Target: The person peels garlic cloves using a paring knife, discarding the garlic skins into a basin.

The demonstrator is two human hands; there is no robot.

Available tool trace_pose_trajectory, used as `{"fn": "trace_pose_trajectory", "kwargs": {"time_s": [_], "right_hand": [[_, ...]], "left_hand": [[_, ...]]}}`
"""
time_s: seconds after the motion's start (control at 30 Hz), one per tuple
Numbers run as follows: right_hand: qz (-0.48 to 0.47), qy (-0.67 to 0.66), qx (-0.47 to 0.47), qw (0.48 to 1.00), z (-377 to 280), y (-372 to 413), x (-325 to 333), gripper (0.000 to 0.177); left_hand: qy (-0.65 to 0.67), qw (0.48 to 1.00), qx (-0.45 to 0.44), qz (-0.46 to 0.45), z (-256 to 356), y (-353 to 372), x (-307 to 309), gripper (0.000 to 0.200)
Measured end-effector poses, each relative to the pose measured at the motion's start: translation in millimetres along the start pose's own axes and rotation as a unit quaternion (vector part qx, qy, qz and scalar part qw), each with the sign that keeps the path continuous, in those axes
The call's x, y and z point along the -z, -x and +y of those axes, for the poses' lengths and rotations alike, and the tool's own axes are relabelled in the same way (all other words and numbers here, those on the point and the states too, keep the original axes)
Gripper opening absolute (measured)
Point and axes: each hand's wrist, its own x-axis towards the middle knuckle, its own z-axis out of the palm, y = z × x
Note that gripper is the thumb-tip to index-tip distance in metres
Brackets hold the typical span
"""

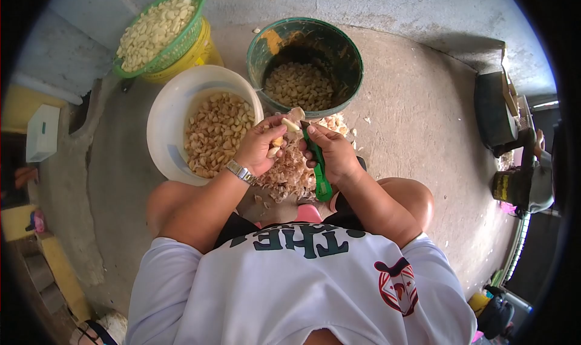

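Observation:
My left hand (261,144), with a metal watch at the wrist, holds garlic cloves; a pale peeled clove (290,125) sticks out between thumb and finger. A strip of skin (296,113) rises just beyond it. My right hand (330,151) is closed around a green cutter (322,179), its dark blade tip close to the clove. Below my hands lies a heap of papery garlic skins (284,177). To the left, a white tub (162,127) holds unpeeled cloves (212,133). A dark green bucket (351,52) with cloves (299,86) inside stands ahead.
A green basket (200,19) full of pale cloves rests on a yellow bucket (209,48) at the back left. A white box (42,133) is at the far left. Dark containers (493,109) stand at the right, and a wall (411,12) runs behind.

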Motion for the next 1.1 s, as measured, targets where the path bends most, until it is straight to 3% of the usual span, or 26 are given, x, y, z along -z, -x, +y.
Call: {"fn": "trace_pose_trajectory", "kwargs": {"time_s": [0.1, 0.2, 0.27, 0.33, 0.4, 0.5, 0.53, 0.77, 0.9, 1.1], "right_hand": [[0.022, 0.126, 0.078, 0.989, 6, -3, 1, 0.021], [0.057, 0.327, 0.23, 0.915, 16, -4, 0, 0.03], [0.043, 0.38, 0.32, 0.867, 23, -8, 5, 0.028], [0.045, 0.355, 0.294, 0.886, 24, -8, 8, 0.028], [0.063, 0.244, 0.148, 0.956, 18, -7, 10, 0.028], [0.069, 0.09, 0.094, 0.989, 6, -5, 16, 0.03], [0.06, 0.135, 0.076, 0.986, 4, -4, 16, 0.033], [-0.032, 0.25, 0.153, 0.955, 17, 7, -5, 0.038], [0.004, 0.326, 0.21, 0.922, 26, 2, -7, 0.036], [0.051, 0.328, 0.252, 0.909, 24, 4, -14, 0.031]], "left_hand": [[0.009, 0.999, 0.029, 0.01, 0, -2, 1, 0.02], [-0.013, 0.997, 0.07, 0.003, 3, -5, 5, 0.018], [-0.029, 0.996, 0.087, 0.001, 2, -4, 7, 0.017], [-0.043, 0.995, 0.091, 0.013, 1, -3, 6, 0.016], [-0.044, 0.996, 0.075, -0.027, 3, -3, 5, 0.016], [-0.032, 0.998, 0.052, -0.033, 5, -3, 3, 0.017], [-0.025, 0.998, 0.045, -0.026, 5, -3, 2, 0.018], [-0.001, 0.999, -0.007, 0.052, -4, -4, -2, 0.018], [-0.002, 0.999, 0.0, 0.047, -4, 2, -6, 0.018], [-0.009, 0.997, 0.029, 0.075, -4, 7, -8, 0.018]]}}
